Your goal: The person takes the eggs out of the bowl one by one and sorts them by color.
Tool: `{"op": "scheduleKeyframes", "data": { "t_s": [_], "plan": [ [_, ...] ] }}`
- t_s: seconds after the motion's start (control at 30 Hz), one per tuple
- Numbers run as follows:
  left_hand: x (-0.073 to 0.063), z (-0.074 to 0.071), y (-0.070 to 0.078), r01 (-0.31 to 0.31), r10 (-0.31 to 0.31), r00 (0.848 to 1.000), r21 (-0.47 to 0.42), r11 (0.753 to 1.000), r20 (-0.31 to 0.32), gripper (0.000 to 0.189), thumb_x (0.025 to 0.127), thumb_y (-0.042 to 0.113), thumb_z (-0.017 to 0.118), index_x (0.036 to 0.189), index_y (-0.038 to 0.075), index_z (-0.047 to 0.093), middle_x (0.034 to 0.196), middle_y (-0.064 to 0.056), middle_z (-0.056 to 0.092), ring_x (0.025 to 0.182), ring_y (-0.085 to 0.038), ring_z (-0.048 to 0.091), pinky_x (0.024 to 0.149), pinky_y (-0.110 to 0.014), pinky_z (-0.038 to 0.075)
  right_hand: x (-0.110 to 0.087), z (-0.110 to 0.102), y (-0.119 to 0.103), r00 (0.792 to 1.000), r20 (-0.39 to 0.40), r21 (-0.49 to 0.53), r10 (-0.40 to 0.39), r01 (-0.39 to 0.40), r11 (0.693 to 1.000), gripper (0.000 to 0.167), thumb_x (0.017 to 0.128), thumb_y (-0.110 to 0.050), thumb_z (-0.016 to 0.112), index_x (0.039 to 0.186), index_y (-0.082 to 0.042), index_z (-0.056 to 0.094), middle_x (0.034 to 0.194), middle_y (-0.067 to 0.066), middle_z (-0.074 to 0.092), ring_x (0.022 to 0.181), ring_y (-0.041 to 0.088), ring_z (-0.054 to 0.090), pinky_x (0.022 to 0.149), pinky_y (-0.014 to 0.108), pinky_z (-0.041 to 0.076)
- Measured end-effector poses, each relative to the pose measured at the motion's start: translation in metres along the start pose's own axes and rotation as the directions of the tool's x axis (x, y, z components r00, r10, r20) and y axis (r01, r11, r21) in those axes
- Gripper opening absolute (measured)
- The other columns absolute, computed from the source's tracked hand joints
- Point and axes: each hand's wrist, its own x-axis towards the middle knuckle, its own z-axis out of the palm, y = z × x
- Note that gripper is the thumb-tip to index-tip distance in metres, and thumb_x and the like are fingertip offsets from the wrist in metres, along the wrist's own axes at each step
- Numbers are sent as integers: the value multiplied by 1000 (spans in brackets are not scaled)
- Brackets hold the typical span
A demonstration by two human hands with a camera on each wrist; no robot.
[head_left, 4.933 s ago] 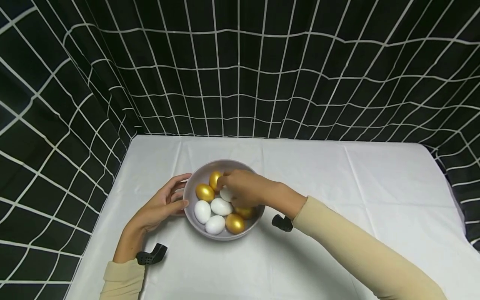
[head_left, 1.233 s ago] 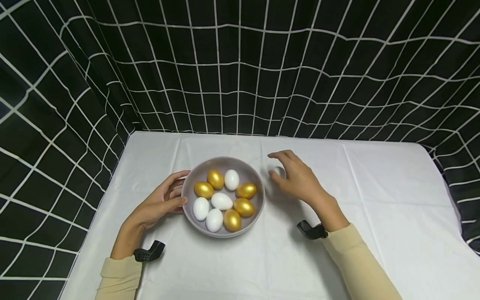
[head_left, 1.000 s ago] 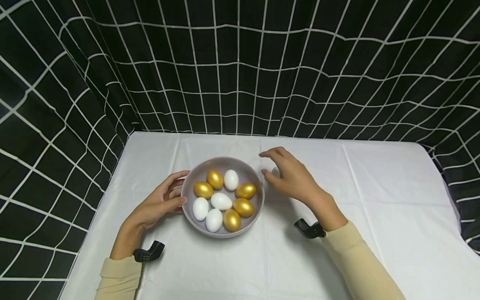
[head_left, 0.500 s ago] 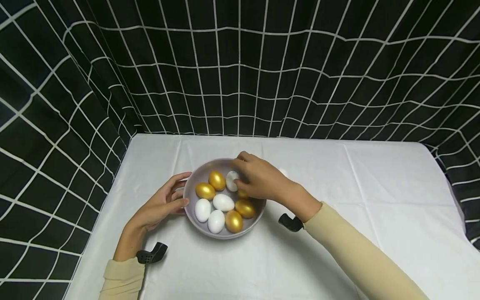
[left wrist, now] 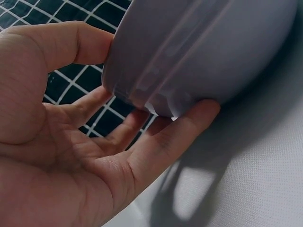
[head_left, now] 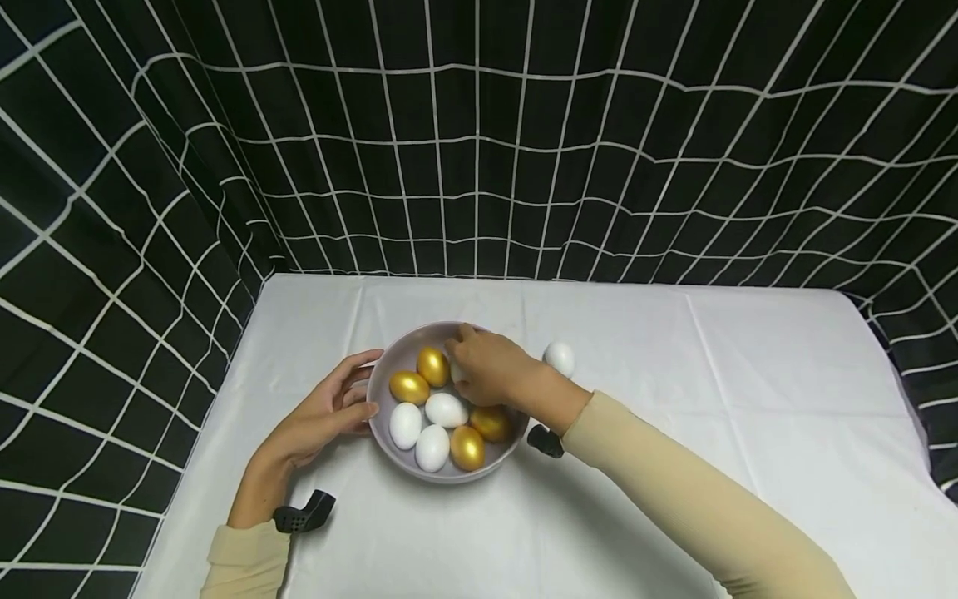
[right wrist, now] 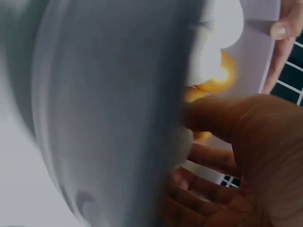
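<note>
A grey bowl (head_left: 391,453) holds several gold eggs (head_left: 408,387) and white eggs (head_left: 445,409). My right hand (head_left: 470,366) reaches into the bowl's far side, thumb and fingers curled on a white egg (head_left: 454,373) that it mostly hides. In the right wrist view that white egg (right wrist: 182,142) sits between thumb and fingers of my right hand (right wrist: 255,156), behind the blurred bowl (right wrist: 104,118). My left hand (head_left: 346,398) grips the bowl's left side. In the left wrist view the left hand (left wrist: 57,142) has its thumb on the rim and its fingers under the bowl (left wrist: 199,52).
One white egg (head_left: 560,358) lies loose on the white tablecloth (head_left: 711,399), just right of the bowl. A black curtain with a white grid (head_left: 479,166) closes off the back and both sides of the table.
My right hand set a white egg on the cloth right of the bowl, then moved left into the bowl and closed on another white egg. The left hand stayed on the bowl.
</note>
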Motion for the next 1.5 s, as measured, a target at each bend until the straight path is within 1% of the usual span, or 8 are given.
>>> {"op": "scheduleKeyframes", "data": {
  "t_s": [0.17,0.3,0.47,0.87,1.1,1.2,1.4,1.5],
  "plan": [
    [1,1,3,-2,2,1000,-5,1000,1,77,99,-1,63,166,14,26,163,-27,36,125,-15,64,87,-39,64,3,3,-1,1000,-24,-10,-8,8,1000,43,87,-9,79,127,1,64,124,24,62,115,41,68,111,51,53],
    [2,2,4,3,-3,1000,-11,1000,5,77,100,-2,63,166,14,25,163,-27,36,125,-14,63,88,-39,64,5,4,-4,1000,-1,-8,31,-31,999,55,80,-3,81,132,1,63,126,22,61,119,41,66,117,52,49],
    [1,1,2,0,0,1000,-12,1000,4,77,100,-2,62,166,13,26,163,-27,36,125,-15,63,88,-38,64,7,5,-7,998,-3,-15,67,-67,998,49,85,-9,81,131,-1,65,128,21,63,121,39,66,116,52,49],
    [0,-1,1,3,-3,1000,-35,999,12,77,100,-2,62,166,13,25,163,-26,36,126,-14,64,89,-38,64,10,-1,-7,998,-10,21,55,-55,998,37,82,2,76,118,-4,72,119,18,67,115,37,67,107,48,56],
    [-1,-1,0,4,-3,1000,-52,999,14,77,100,-3,62,166,13,24,163,-26,35,126,-12,64,89,-38,64,6,-6,-7,997,-47,75,53,-50,996,38,79,6,74,116,-3,73,114,16,65,102,36,67,85,45,61],
    [-1,-2,-1,6,-6,1000,-49,999,9,77,100,-1,63,166,14,25,163,-25,36,126,-13,64,89,-39,64,4,-10,-6,997,-70,84,42,-36,996,43,79,4,72,122,-2,70,113,15,63,100,34,65,83,44,60],
    [-2,-2,0,6,-5,1000,-53,999,10,76,101,-1,62,165,15,26,162,-23,37,127,-15,64,90,-38,64,-10,-15,1,989,-130,229,67,-36,973,59,82,-1,69,140,-6,65,123,19,65,98,30,64,84,41,58],
    [-2,0,1,9,-9,1000,-57,998,8,76,100,-1,63,165,15,26,162,-23,37,126,-15,65,89,-37,64,-23,-16,10,981,-179,318,80,-19,948,57,84,-5,71,141,-5,64,129,20,64,103,31,66,89,43,58]
  ]
}}
